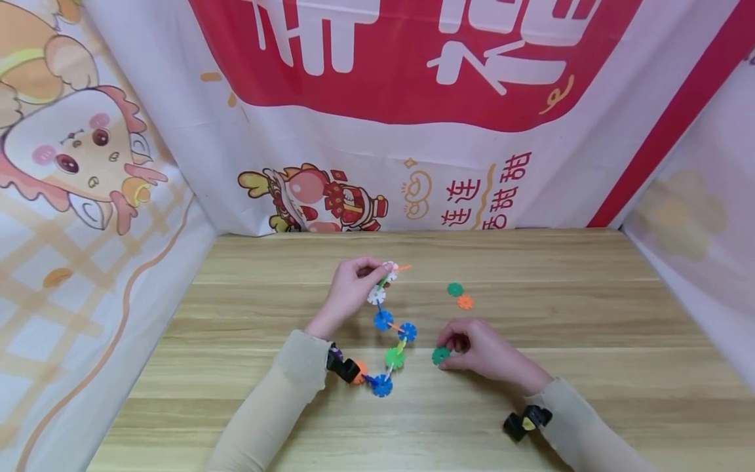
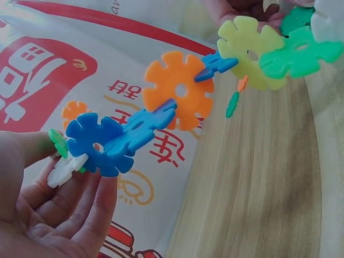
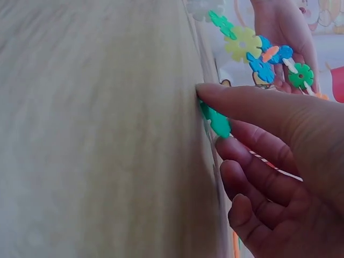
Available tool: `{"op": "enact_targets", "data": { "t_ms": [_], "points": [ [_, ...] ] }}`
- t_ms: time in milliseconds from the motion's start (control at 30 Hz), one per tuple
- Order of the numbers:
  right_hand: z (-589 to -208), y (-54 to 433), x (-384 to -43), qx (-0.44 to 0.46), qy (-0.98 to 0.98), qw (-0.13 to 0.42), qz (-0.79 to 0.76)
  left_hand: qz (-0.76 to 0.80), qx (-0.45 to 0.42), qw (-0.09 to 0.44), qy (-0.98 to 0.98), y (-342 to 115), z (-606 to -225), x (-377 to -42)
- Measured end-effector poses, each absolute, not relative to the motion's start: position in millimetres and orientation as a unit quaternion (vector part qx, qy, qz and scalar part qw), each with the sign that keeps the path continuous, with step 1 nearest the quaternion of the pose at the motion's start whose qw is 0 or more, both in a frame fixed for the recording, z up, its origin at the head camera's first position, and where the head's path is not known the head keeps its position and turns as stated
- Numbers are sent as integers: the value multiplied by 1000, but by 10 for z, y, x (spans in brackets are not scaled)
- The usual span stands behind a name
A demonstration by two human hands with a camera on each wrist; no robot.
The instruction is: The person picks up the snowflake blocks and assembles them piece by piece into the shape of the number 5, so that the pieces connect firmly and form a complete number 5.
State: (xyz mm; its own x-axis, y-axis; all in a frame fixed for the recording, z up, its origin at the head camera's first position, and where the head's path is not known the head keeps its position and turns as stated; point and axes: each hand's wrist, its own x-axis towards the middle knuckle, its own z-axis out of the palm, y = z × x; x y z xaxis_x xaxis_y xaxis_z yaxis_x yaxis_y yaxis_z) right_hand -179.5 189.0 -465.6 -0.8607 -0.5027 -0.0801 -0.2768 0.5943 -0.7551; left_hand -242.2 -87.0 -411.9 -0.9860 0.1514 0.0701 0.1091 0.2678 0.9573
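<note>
My left hand grips the upper end of a chain of slotted flower-shaped plastic discs, near its white discs. From there the chain zigzags toward me, through blue, yellow and green pieces to an orange disc partly behind the left wrist camera. In the left wrist view, an orange disc and a blue disc are slotted together through thinner-looking edge-on pieces. To the right of the chain, my right hand pinches a single green disc low over the wooden table.
A loose green disc and a loose orange disc lie side by side beyond my right hand. The wooden table ends at a printed cloth backdrop, with more printed cloth at the left and right sides.
</note>
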Motion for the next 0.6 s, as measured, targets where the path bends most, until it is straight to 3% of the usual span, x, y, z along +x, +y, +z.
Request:
{"op": "enact_targets", "data": {
  "t_ms": [433, 600],
  "points": [
    [-4553, 1966, -1790, -209, 863, 154, -433, 585, 92, 8, 806, -857, -4150, -2435],
    [-4425, 1980, -1863, -211, 851, 107, -469, 584, 91, 10, 807, -849, -4151, -2437]
  ]
}}
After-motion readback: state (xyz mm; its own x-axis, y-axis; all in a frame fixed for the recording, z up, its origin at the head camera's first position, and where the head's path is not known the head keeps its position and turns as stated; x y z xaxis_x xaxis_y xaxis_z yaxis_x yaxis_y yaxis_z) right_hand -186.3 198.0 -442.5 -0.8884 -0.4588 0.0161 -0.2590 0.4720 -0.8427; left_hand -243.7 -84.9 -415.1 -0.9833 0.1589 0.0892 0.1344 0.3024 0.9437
